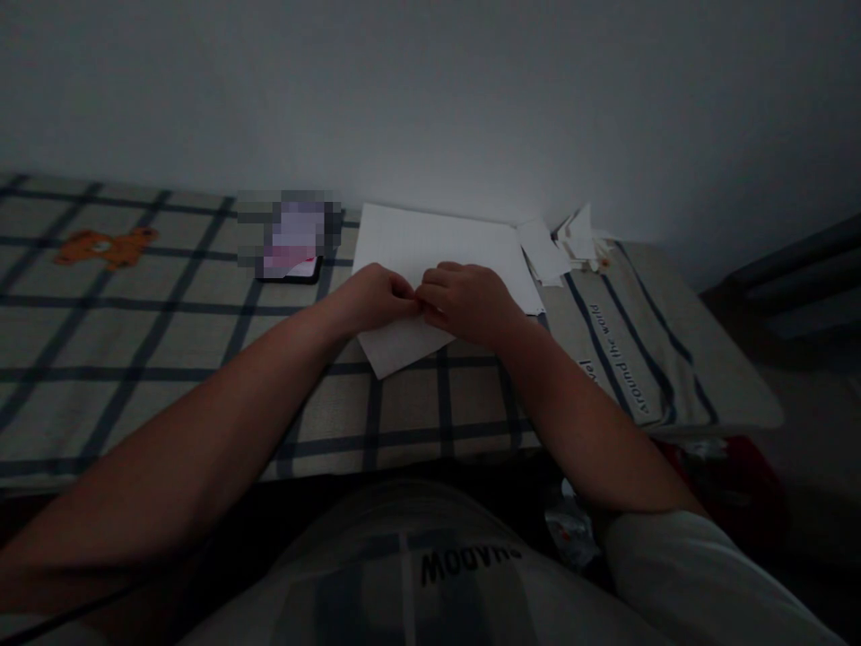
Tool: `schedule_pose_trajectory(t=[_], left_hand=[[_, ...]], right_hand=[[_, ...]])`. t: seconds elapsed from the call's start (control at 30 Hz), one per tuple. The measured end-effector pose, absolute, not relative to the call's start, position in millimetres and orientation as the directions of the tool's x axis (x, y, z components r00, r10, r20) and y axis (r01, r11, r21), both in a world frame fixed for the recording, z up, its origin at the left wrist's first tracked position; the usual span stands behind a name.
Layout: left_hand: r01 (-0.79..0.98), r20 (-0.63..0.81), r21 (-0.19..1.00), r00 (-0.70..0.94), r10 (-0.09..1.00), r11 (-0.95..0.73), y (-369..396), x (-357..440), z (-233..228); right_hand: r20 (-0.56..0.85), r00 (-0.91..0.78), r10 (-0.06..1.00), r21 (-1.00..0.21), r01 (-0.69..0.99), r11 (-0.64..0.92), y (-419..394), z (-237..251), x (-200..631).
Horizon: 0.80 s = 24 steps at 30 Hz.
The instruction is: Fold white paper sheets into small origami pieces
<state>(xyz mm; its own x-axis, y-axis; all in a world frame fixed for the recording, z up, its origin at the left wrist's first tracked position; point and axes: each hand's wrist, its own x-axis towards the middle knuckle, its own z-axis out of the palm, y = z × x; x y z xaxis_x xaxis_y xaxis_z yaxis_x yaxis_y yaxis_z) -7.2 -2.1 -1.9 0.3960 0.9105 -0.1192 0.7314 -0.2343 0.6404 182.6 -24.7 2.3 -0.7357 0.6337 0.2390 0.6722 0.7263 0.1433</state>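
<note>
Dim checked tablecloth covered the table; near its far edge, the left hand and right hand pinched a white paper sheet atop a larger white sheet.

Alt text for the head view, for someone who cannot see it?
Both hands, left and right, press together on a white sheet of paper on a checked tablecloth. A phone lies to the left, folded paper scraps to the right.

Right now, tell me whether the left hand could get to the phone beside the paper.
Probably yes. The left hand rests on the white paper, and the phone lies just to its left on the checked tablecloth, with nothing between them.
</note>
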Motion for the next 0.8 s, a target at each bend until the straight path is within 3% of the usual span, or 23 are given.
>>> schedule_pose_trajectory(t=[0.3,0.47,0.63,0.8], left_hand=[[0.694,-0.103,0.693,0.364,0.926,-0.196,-2.9,-6.6,-3.9],[0.675,-0.083,0.711,0.360,0.929,-0.197,-3.5,-6.8,-5.2],[0.670,-0.113,0.726,0.334,0.936,-0.152,-1.1,-7.9,-8.6],[0.675,-0.108,0.718,0.346,0.932,-0.167,0.4,-8.9,-9.0]], right_hand=[[0.289,-0.594,0.750,-0.028,0.778,0.627,-26.5,-0.6,176.1],[0.336,-0.498,0.799,-0.227,0.781,0.582,-22.1,-6.1,175.7],[0.438,-0.410,0.800,-0.460,0.663,0.591,-7.5,-10.0,187.4],[0.423,-0.547,0.722,-0.435,0.576,0.692,-0.1,-11.9,199.6]])
